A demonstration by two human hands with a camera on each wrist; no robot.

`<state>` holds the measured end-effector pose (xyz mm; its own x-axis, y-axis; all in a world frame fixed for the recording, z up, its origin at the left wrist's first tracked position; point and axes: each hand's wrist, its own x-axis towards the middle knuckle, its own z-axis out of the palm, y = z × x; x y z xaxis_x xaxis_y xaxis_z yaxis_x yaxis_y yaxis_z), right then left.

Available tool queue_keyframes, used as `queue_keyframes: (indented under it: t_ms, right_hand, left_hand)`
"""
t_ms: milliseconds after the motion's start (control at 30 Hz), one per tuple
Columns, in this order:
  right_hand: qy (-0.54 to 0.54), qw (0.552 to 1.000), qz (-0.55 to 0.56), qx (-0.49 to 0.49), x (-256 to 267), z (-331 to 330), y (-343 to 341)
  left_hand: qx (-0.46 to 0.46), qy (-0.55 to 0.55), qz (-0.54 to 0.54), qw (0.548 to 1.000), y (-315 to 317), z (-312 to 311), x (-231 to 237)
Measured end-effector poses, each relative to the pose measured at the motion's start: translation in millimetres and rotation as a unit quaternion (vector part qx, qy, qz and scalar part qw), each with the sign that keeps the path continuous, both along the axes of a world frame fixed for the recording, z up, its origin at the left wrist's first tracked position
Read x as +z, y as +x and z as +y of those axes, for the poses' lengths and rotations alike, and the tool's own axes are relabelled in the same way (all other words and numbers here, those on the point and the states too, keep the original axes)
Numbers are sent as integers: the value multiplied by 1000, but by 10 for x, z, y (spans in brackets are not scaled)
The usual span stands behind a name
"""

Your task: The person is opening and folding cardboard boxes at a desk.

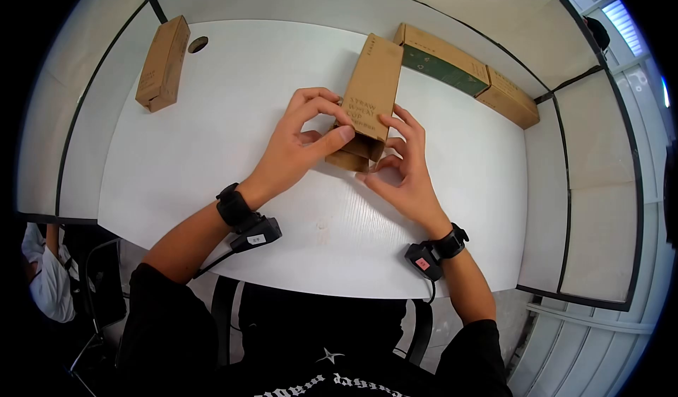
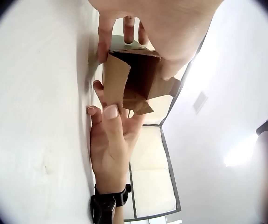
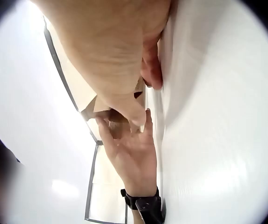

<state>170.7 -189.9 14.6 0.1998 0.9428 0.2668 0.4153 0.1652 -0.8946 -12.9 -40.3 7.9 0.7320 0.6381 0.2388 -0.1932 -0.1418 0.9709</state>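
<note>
A long brown cardboard box (image 1: pixel 374 79) with printed lettering lies at mid-table, its near end open with flaps spread. In the left wrist view the dark inside of the box (image 2: pixel 141 77) shows between the flaps. The left hand (image 1: pixel 293 146) grips the box's left side, thumb near the open end. On the right side, the right hand (image 1: pixel 409 178) has fingers against the box and its thumb by the lower flap; in the left wrist view that thumb touches a flap (image 2: pixel 116 79). The right wrist view partly hides the box behind the hand.
Another brown box (image 1: pixel 162 65) stands at the back left beside a round hole (image 1: pixel 198 44) in the white table (image 1: pixel 282 58). Along the back right wall lie a brown and green box (image 1: pixel 445 61) and a brown box (image 1: pixel 508 97). Low partitions surround the table.
</note>
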Motion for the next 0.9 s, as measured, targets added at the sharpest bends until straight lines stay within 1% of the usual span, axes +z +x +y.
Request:
queue_keyframes:
  t_ms: [67,167,200,300,400,500,600,700,800,900]
  right_hand:
    - [-5,999,36,-25,-49,12,18]
    - [22,995,85,-39,-105,9,35]
    - [17,996,77,-45,-117,5,44]
    - [13,987,151,-47,-142,-3,45]
    - [17,984,170,-55,-78,0,8]
    - [20,982,186,-37,-161,2,38]
    - [24,993,109,-23,-156,-1,63]
    - [37,996,83,-3,-97,-19,45]
    - [54,990,126,10,-61,-18,28]
    - [40,987,156,0,-75,-5,45]
  left_hand:
    - [-26,20,26,999,-6,-8,25]
    - [-56,53,47,996,-25,-36,62]
    - [-64,65,51,995,-28,-45,76]
    - [-86,111,35,990,-34,-62,121]
    - [-108,71,21,991,-52,0,134]
    - [-77,111,30,990,-37,-26,123]
    - [-48,127,42,990,-28,-9,65]
    - [-26,119,35,992,-30,-11,64]
    - [-12,115,25,993,-50,-22,96]
    - [-23,94,12,995,-57,-11,94]
